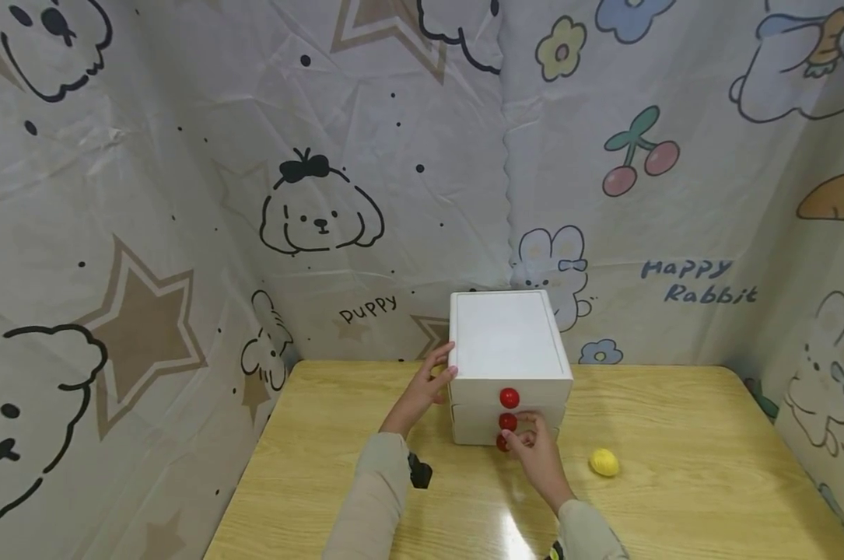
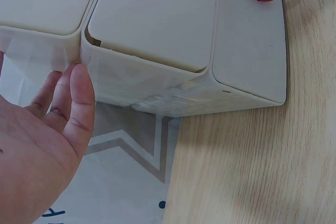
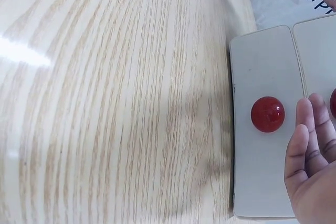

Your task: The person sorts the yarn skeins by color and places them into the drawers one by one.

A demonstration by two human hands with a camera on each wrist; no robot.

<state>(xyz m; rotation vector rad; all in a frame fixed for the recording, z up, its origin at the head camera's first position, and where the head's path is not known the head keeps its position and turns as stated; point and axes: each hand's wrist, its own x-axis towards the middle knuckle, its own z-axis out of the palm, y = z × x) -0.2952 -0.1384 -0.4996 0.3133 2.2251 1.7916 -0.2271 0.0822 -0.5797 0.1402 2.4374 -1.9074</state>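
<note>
A white box of drawers point(image 1: 509, 334) with three red round knobs stands on the table. My left hand point(image 1: 425, 389) rests its straight fingers against the left side of the box. In the left wrist view, the fingertips point(image 2: 81, 77) are at the side edge near a seam between drawers. My right hand point(image 1: 537, 455) is at the drawer fronts, its fingers pinching the middle knob point(image 1: 508, 421) from above and below. The bottom knob point(image 3: 268, 114) shows plainly in the right wrist view, beside the fingers. Above them is the top knob point(image 1: 509, 397). The drawer fronts look pushed in.
A yellow lemon-like object point(image 1: 604, 463) lies on the wooden table point(image 1: 674, 420), to the right of the box. A printed cloth point(image 1: 393, 202) hangs behind the table and at both sides. The back of the box stands close to this cloth.
</note>
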